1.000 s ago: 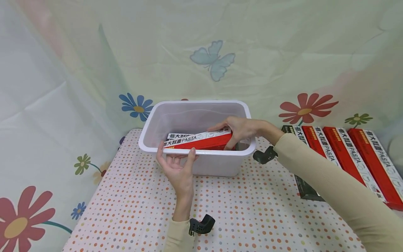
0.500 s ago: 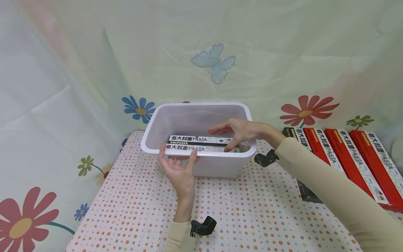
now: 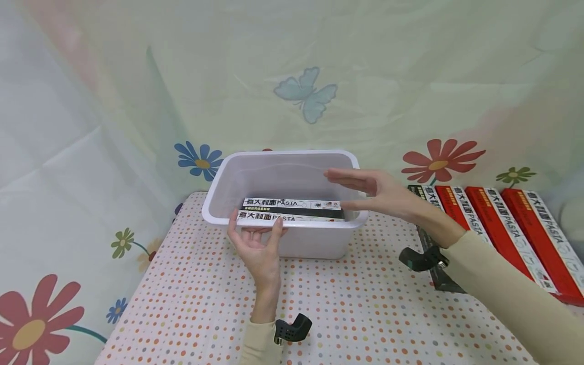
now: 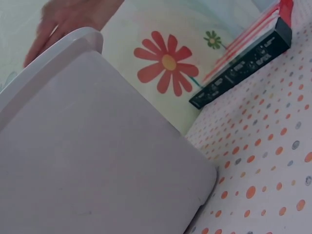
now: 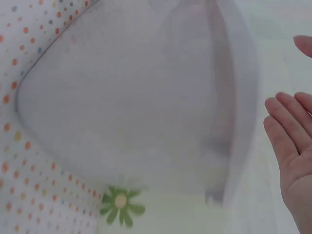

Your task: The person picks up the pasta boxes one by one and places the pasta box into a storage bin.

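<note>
In the head view my left hand [image 3: 257, 251] holds the front rim of a white plastic tub [image 3: 315, 241], fingers curled beneath the lip and thumb at the edge. My right hand [image 3: 378, 192] hovers over the tub's right end, fingers straight, thumb apart, holding nothing. Inside stand pasta boxes on their long edges; the white printed sides of a rear box [image 3: 292, 204] and a front box [image 3: 292, 218] show, the front one partly hidden by the rim. The left wrist view has the tub's outer wall [image 4: 97, 146]; the right wrist view shows the right palm [image 5: 297, 161].
Right of the tub lies a row of pasta boxes: a black box [image 3: 440, 276], then three red ones, the outermost red box [image 3: 538, 228] farthest right. The dotted tablecloth [image 3: 347, 309] covers the table. A flowered curtain [image 3: 383, 76] hangs behind.
The red-sided pasta box, tilted in my right hand, was lowered into the tub and let go. My right hand then rose and moved right. My left hand stayed at the rim.
</note>
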`<control>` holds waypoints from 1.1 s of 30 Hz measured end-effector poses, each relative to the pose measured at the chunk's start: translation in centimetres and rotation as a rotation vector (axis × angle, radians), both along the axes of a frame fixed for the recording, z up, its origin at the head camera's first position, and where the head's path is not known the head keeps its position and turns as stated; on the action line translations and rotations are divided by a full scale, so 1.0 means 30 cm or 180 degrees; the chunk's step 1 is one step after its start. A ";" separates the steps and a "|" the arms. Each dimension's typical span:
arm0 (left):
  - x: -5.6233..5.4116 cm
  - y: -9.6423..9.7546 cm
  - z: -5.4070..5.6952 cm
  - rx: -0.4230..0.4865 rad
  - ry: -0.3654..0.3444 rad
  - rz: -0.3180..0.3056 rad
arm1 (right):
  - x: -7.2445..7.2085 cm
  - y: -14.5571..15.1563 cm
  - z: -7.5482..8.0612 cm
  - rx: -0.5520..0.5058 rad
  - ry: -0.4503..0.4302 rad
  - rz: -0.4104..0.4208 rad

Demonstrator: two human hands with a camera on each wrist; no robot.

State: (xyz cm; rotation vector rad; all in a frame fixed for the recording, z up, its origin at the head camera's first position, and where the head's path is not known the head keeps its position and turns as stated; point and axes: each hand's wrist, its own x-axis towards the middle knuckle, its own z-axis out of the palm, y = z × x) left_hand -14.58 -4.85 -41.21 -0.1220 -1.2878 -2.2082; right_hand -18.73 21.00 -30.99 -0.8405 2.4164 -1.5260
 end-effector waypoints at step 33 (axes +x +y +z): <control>0.008 0.000 0.004 0.0096 0.0000 -0.0056 | 0.461 0.501 -0.492 0.0498 -0.0370 -0.2536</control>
